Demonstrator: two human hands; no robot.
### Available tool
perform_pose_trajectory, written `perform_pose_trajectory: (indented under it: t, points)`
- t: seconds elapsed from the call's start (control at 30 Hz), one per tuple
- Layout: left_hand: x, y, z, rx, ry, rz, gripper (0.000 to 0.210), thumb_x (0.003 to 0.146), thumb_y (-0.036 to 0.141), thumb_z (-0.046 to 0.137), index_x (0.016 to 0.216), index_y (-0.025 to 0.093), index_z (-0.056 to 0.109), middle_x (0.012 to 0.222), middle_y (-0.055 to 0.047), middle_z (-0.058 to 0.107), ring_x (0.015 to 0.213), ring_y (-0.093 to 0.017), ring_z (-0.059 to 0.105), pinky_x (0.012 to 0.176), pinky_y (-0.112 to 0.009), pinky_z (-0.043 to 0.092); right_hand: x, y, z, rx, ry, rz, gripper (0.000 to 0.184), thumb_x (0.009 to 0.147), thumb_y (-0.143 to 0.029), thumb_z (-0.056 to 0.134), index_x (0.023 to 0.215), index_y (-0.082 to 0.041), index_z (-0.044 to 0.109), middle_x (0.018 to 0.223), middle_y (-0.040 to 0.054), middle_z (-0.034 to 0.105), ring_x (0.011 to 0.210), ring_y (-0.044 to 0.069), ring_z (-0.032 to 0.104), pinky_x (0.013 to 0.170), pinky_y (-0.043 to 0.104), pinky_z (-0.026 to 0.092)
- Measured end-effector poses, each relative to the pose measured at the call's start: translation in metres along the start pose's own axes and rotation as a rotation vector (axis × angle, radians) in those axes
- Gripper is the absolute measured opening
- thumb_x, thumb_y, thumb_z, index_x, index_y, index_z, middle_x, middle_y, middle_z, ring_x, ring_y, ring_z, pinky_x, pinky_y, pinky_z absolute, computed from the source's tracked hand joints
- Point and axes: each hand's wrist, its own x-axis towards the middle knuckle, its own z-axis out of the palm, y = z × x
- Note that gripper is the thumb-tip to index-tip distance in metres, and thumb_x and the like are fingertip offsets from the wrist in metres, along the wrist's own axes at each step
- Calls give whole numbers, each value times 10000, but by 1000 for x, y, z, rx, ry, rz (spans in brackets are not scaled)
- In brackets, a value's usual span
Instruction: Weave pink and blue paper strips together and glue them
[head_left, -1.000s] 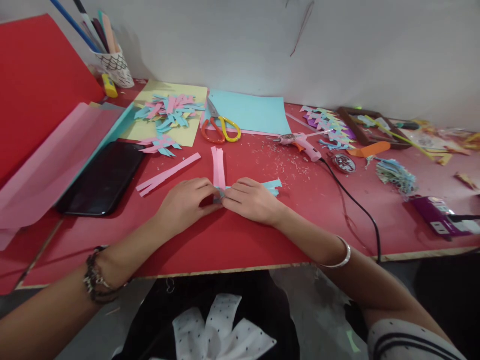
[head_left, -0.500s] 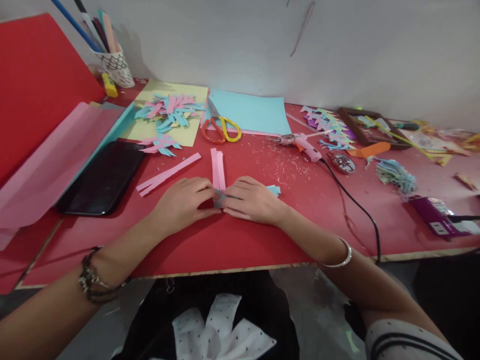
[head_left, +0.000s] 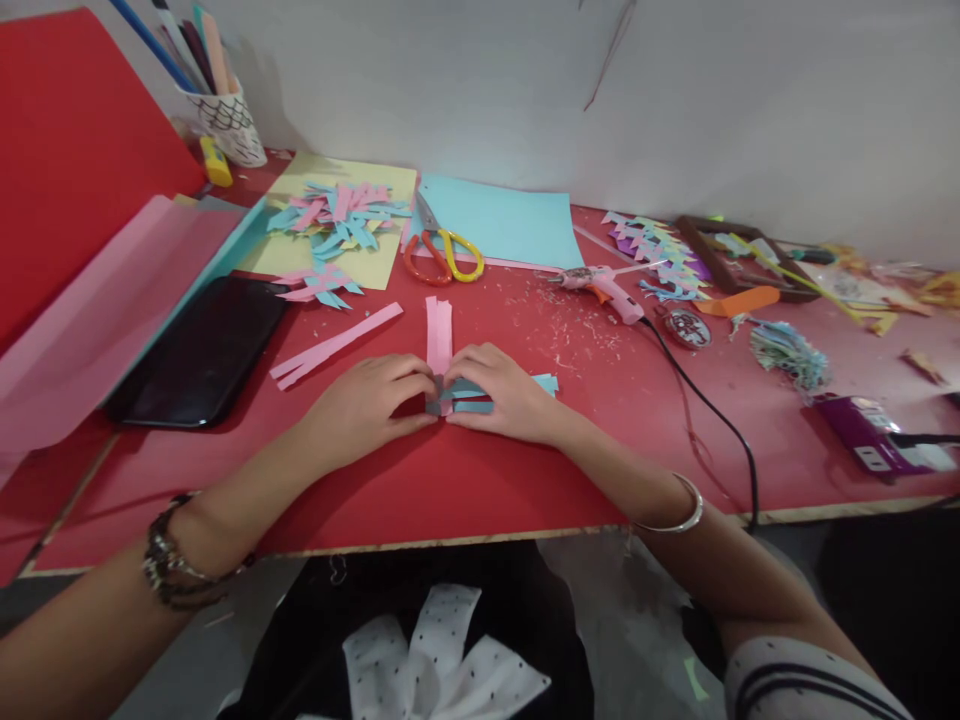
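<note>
While the fingers work close together, the pink strips (head_left: pixel 439 335) lie on the red table (head_left: pixel 420 500), right between the two hands, with one end pointing at the wall. Blue strips (head_left: pixel 472 407) cross them and run under the right hand (head_left: pixel 501 395), poking out past it.

The left hand (head_left: pixel 366 400) is curled, with its finger and thumb tips at the crossing. The right hand is curled too, its tips touching the crossing from the other side. I can't tell if either one pinches the paper or just pushes it down. I think they sit like that so the little crossing can't slip sideways.

A spare pink strip (head_left: pixel 337 343) lies just beyond the left hand, easy to reach. Farther back, the scissors (head_left: pixel 442 238) have their handles toward the person, which looks handy. A pile of bits (head_left: pixel 341 215) sits on a yellow sheet (head_left: pixel 382 268), maybe to keep them together.

The black phone (head_left: pixel 199 350) takes up room on the left. Over on the right, the glue gun (head_left: pixel 611 293) has a cord (head_left: pixel 696 393) that could catch the right arm if it swung out.
</note>
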Motion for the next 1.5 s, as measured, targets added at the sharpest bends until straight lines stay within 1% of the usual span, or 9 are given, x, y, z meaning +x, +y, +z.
perform_pose_trajectory:
  t: [0.3, 0.43, 0.5, 0.77, 1.1, 1.2, 1.3, 1.4, 1.5]
  points:
    - [-1, -1, 1, -34, -11, -30, 284, 845, 401, 421, 843, 191, 612, 942, -60, 600, 860, -192, 573, 740, -310, 455, 0, -5, -4, 63, -20, 60, 255, 757, -320, 595, 969, -196, 523, 1025, 57, 534, 969, 191, 453, 858, 331, 354]
    - [-3, 0, 2, -16, 63, -127, 396, 813, 475, 448, 1060, 185, 556, 1131, -95, 543, 999, -229, 537, 822, -342, 460, -4, -4, -14, 55, -22, 84, 256, 778, -302, 570, 999, -182, 525, 1001, 64, 541, 954, 188, 464, 855, 330, 347]
    - [-3, 1, 2, 9, 62, -165, 469, 782, 497, 491, 1120, 174, 526, 1141, -106, 545, 1027, -253, 522, 858, -370, 448, -5, -2, -16, 7, -37, 80, 237, 776, -285, 567, 984, -175, 538, 985, 66, 541, 935, 192, 465, 852, 338, 340]
    - [-2, -1, 1, 15, 44, -152, 406, 763, 479, 531, 1022, 169, 576, 1010, -93, 575, 933, -244, 542, 825, -370, 453, -5, 1, -15, -55, -67, 63, 164, 792, -267, 542, 926, -179, 578, 958, 54, 526, 903, 179, 465, 831, 327, 321]
    - [-2, 0, 0, 46, 49, -142, 403, 781, 488, 512, 1035, 180, 564, 1017, -85, 568, 939, -238, 540, 816, -369, 453, -5, 6, -13, -72, -33, 21, 141, 801, -265, 547, 894, -175, 603, 916, 52, 543, 837, 162, 484, 767, 286, 349]
    - [-4, -1, -1, 71, 64, -101, 416, 806, 497, 473, 1056, 178, 566, 1060, -95, 565, 968, -239, 538, 827, -367, 449, -4, 8, -14, -104, -24, -6, 139, 804, -258, 547, 877, -161, 615, 909, 62, 562, 814, 161, 496, 750, 283, 358]
    - [-8, 0, -1, 129, 23, 19, 350, 869, 425, 397, 1031, 187, 597, 1049, -90, 595, 965, -224, 554, 829, -354, 445, -3, 6, -15, -148, -34, -12, 157, 815, -263, 544, 888, -149, 623, 907, 69, 584, 813, 162, 516, 744, 281, 363]
    - [-14, 6, 0, 267, -21, 144, 320, 903, 321, 354, 1059, 191, 602, 1030, -86, 632, 950, -215, 575, 835, -351, 441, -3, -1, -17, -232, -82, 26, 181, 834, -258, 527, 919, -132, 626, 901, 73, 606, 809, 165, 538, 731, 280, 358]
    - [-18, 17, 1, 387, -67, 207, 325, 893, 298, 396, 1125, 163, 578, 1041, -107, 643, 935, -218, 591, 832, -344, 444, -3, -9, -20, -310, -131, 95, 214, 859, -268, 489, 944, -122, 621, 907, 82, 613, 801, 171, 548, 696, 278, 343]
